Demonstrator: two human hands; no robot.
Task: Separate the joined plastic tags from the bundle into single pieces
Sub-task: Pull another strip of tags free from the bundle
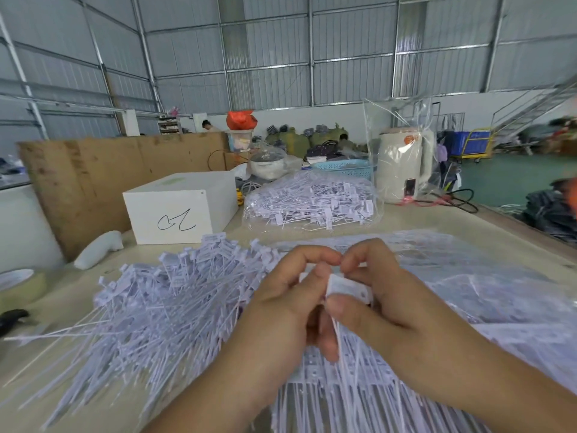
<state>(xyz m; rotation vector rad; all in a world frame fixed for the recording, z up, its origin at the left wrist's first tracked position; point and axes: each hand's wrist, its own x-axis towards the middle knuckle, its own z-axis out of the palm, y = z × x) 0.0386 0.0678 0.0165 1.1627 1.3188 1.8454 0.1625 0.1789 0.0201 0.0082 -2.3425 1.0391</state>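
Left hand [281, 304] and right hand [379, 303] meet at centre over the table [437, 220], fingertips touching. Both pinch a small white bundle of joined tags [345, 287]: right thumb presses its flat head end, left fingers curl around from the other side. Thin tails hang down between the palms. Loose tag pile [162, 304] lies just left of the hands. Bagged tags [312, 201] sit farther back, beside a white box [178, 207] and a kettle [402, 167].
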